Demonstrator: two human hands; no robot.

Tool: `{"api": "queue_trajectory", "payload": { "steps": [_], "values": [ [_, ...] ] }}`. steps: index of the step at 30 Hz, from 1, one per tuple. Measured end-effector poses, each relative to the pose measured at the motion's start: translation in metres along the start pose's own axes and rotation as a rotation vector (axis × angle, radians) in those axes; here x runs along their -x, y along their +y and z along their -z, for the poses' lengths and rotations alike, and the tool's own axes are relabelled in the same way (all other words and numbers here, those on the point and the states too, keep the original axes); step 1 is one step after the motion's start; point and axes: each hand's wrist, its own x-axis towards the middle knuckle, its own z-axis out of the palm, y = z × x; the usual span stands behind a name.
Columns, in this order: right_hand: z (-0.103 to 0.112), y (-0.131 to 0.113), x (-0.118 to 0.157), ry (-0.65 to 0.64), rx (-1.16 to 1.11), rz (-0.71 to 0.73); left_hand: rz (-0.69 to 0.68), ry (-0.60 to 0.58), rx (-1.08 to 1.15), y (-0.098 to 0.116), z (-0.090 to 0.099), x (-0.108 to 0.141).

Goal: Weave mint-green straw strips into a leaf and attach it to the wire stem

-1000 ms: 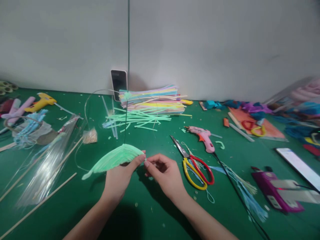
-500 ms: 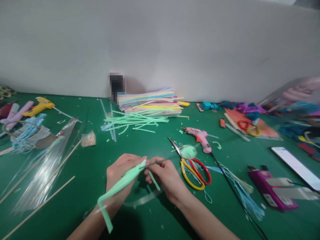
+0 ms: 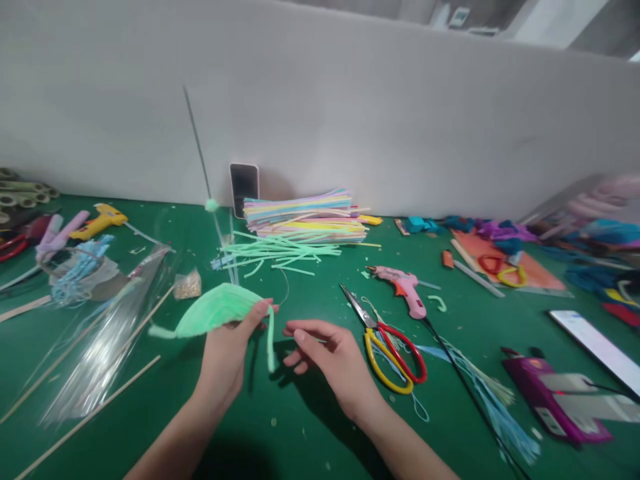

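Observation:
My left hand (image 3: 227,350) is closed on a mint-green fuzzy pipe-cleaner piece (image 3: 215,310), pinching its right end between thumb and fingers. The piece is a broad, leaf-like panel with a thin tail at the left and a loose strip hanging at the right. Just right of that strip is my right hand (image 3: 333,357), its fingers apart and nothing visible in them. A fine curved line shows above the left fingertips. Beyond the panel, a thin grey rod (image 3: 197,143) with a small green fuzzy ball (image 3: 211,205) stands tilted; whether it joins the piece I cannot tell.
Scissors (image 3: 385,347) and a pink glue gun (image 3: 403,287) lie at right, near a purple power strip (image 3: 553,397) and a phone (image 3: 585,340). Pipe-cleaner bundles (image 3: 305,217) are at the back. Clear plastic sleeves (image 3: 107,340) and wooden sticks (image 3: 90,417) lie left.
The green piece has turned to show its broad face. The fuzzy ball and rod have swung from right of my hands to the back left. My right hand has let go.

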Motion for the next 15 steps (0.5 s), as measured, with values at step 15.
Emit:
{"api": "queue_trajectory", "payload": {
  "steps": [15],
  "values": [
    [0.001,0.007,-0.008,0.092,0.025,0.119,0.21,-0.396,0.074,-0.007,-0.009,0.014]
  ]
}}
